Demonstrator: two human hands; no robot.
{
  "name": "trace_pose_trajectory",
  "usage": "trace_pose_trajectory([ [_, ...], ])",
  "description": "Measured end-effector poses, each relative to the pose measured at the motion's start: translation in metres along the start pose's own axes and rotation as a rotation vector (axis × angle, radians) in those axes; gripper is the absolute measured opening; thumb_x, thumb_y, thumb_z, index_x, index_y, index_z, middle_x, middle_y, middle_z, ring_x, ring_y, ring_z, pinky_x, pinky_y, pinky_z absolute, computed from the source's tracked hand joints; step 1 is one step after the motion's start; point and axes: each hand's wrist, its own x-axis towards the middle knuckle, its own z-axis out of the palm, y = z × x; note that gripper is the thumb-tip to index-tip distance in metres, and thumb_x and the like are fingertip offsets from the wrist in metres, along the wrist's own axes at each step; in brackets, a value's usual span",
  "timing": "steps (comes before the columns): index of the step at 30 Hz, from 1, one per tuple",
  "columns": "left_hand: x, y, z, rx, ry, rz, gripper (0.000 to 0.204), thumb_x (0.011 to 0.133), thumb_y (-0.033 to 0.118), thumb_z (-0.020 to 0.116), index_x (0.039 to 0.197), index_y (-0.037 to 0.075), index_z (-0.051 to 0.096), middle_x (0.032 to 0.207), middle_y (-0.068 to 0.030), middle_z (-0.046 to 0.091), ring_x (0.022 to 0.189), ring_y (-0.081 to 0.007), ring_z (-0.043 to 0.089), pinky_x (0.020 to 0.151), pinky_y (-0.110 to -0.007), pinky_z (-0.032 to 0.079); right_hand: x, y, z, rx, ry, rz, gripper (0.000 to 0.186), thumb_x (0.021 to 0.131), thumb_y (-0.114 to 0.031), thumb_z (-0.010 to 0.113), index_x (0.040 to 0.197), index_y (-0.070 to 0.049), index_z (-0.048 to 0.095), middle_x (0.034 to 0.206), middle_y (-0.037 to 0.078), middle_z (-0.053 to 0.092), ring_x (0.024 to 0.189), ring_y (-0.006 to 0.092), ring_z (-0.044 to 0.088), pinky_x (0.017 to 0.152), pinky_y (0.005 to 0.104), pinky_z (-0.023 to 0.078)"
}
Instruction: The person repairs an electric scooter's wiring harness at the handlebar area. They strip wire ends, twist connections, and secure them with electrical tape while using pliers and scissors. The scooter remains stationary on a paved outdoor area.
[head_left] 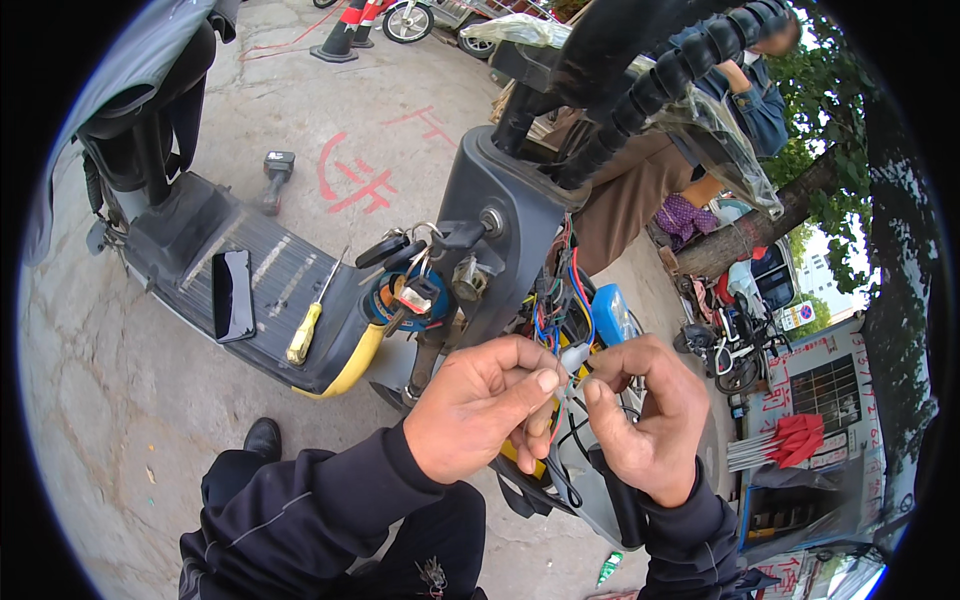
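White connector (pixel 574 357) (partly hidden) shows between the hands (pixel 480 402), grip unclear.

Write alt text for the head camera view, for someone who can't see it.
A person's left hand and right hand, both bare, are close together by exposed coloured wires at the front of a scooter. A dark phone and a yellow-handled screwdriver lie on its footboard.

Quantities: wearer's hands (pixel 475 405), two; phone (pixel 233 297), one; screwdriver (pixel 307 328), one; power tool (pixel 276 182), one; blue device (pixel 611 312), one; traffic cones (pixel 341 38) at 11 o'clock, two; other person (pixel 765 118), one.
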Motion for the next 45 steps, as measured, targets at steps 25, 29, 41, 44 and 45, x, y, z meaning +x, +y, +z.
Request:
trace_pose_trajectory([
  [25,-0.006,-0.001,-0.010,-0.045,0.010,-0.058,0.020,0.115,0.021,0.055,0.123,0.003,0.061,0.078,-0.0068,0.067,0.070,-0.0204,0.073,0.057,-0.032,0.060,0.001,-0.010,-0.004,0.138,-0.131,0.213,0.017,0.092,-0.001,0.080,0.105,0.002,0.070,0.089,0.004,0.072,0.074,0.0085,0.062,0.067,0.0261,0.051],
  [29,-0.007,-0.002,-0.013,-0.065,-0.046,-0.030,0.025,0.115,0.024,0.057,0.124,0.001,0.058,0.086,-0.0082,0.069,0.076,-0.0201,0.075,0.065,-0.030,0.064,-0.010,-0.021,-0.016,0.088,-0.181,0.037,0.019,0.084,-0.003,0.084,0.099,-0.003,0.071,0.091,0.008,0.071,0.068,0.0147,0.065,0.059,0.0292,0.051],
  [41,-0.008,-0.009,-0.015,-0.069,-0.068,0.028,0.024,0.116,0.021,0.056,0.126,0.000,0.058,0.095,-0.0107,0.071,0.087,-0.0216,0.077,0.077,-0.033,0.066,-0.037,-0.022,-0.005,-0.157,-0.216,-0.156,0.036,0.080,-0.004,0.089,0.110,-0.006,0.070,0.083,0.008,0.066,0.069,0.0273,0.066,0.062,0.0383,0.052],
  [44,-0.009,-0.007,-0.016,-0.019,0.006,0.030,0.025,0.113,0.021,0.061,0.125,-0.001,0.060,0.103,-0.0131,0.074,0.091,-0.0221,0.077,0.079,-0.034,0.066,-0.039,-0.022,-0.012,-0.176,-0.181,-0.163,0.037,0.080,-0.002,0.087,0.114,-0.006,0.072,0.082,0.008,0.065,0.070,0.0283,0.065,0.063,0.0395,0.051],
  [45,-0.009,-0.006,-0.016,-0.008,0.023,0.029,0.024,0.112,0.020,0.062,0.123,-0.002,0.061,0.105,-0.0141,0.074,0.091,-0.0221,0.078,0.079,-0.034,0.066,-0.039,-0.021,-0.014,-0.182,-0.163,-0.164,0.038,0.080,-0.001,0.086,0.115,-0.005,0.073,0.082,0.008,0.065,0.070,0.0286,0.064,0.064,0.0398,0.051],
])
